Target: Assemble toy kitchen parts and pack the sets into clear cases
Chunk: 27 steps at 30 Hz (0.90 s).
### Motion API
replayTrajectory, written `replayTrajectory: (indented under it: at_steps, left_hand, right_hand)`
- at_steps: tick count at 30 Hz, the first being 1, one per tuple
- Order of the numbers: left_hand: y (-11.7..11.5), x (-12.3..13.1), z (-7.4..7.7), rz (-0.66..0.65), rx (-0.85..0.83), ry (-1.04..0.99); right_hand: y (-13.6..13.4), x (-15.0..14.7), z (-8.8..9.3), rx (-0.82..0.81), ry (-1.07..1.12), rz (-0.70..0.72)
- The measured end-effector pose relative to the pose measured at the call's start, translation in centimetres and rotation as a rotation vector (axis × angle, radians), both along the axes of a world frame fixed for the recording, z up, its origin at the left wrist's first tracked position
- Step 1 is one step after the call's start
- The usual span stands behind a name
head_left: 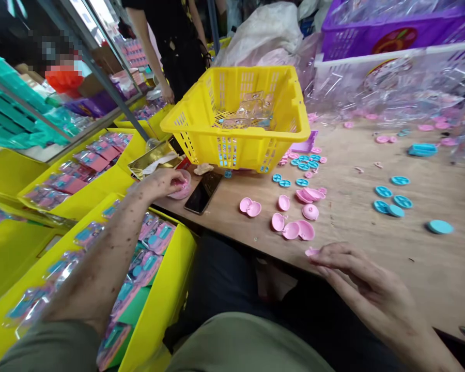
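My left hand [166,183] reaches into a small clear round tub [181,187] at the table's left edge, its fingers pinched together over pink bits. What they grip is hidden. At the table's front edge, my right hand [352,271] pinches a small pink piece [312,252] between thumb and fingertips. Several pink shell-shaped cups [291,230] lie on the wooden table [352,206] beyond my right hand. A dark phone [203,192] rests just right of the tub. Blue spoked discs [383,191] and a plain blue disc [439,227] lie farther right.
A yellow basket [232,135] with clear plastic pieces stands at the table's back. Yellow crates [178,268] of packaged toys flank my left arm. Plastic bags and a purple crate [430,36] are at the back right. A person [174,46] stands behind the basket.
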<state>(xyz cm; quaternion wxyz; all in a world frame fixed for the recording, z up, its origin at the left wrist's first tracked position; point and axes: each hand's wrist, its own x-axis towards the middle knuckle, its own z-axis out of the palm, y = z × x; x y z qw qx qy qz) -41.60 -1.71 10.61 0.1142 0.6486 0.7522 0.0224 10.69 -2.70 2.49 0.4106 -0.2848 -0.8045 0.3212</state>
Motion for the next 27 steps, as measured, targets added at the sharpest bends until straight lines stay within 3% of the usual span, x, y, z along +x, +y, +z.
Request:
replayTrajectory:
  at_steps: [4, 12, 21, 24, 27]
  left_hand:
    - [0.8, -0.2, -0.5, -0.013, -0.029, 0.006]
    - [0.4, -0.9, -0.3, -0.031, 0.011, 0.006]
    - [-1.3, -1.6, 1.0, 0.119, 0.08, 0.004]
    - [-1.8, -0.1, 2.0, 0.165, 0.124, -0.069]
    - [-2.8, 4.3, 3.3, 0.138, 0.249, -0.381]
  right_hand:
    - [-0.4, 0.1, -0.1, -0.047, -0.047, -0.08]
    - [-0.5, -0.1, 0.3, 0.0, -0.019, -0.041]
    - [-0.5, -0.7, 0.5, 0.0, 0.041, -0.001]
    - [-0.6, -1.0, 0.9, 0.006, 0.064, 0.003]
    - [-0.8, -1.3, 1.3, 0.008, 0.079, 0.014]
